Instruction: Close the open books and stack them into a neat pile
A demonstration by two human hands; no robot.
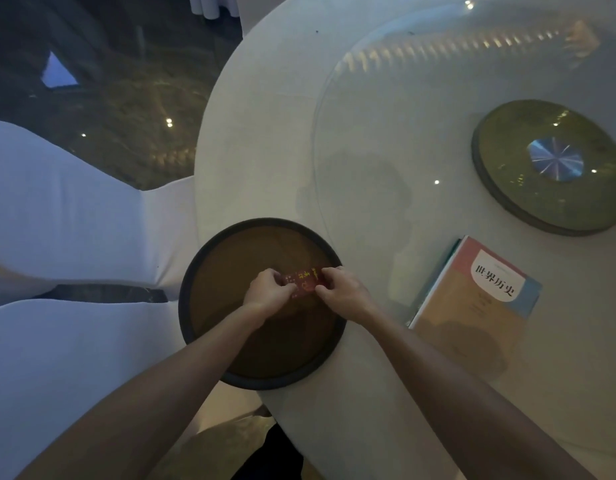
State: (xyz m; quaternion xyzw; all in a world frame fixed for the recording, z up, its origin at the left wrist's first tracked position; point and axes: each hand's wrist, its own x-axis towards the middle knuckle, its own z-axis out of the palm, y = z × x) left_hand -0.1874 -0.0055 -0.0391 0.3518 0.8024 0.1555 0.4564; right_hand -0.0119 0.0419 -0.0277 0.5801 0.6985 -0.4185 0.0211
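A small red booklet (303, 280) with gold characters lies over a round dark-rimmed brown tray (265, 379) at the table's near-left edge. My left hand (270, 289) pinches its left end and my right hand (344, 289) pinches its right end. Much of the booklet is hidden by my fingers. Further right, a closed book (476, 303) with a pink, blue and tan cover and black characters rests on top of another book, whose teal edge (448, 259) shows at its left side.
The round white table (265, 133) carries a large glass turntable (386, 116) with a green disc (548, 168) at its hub. White-covered chairs (64, 216) stand close on the left. Dark patterned floor lies beyond them.
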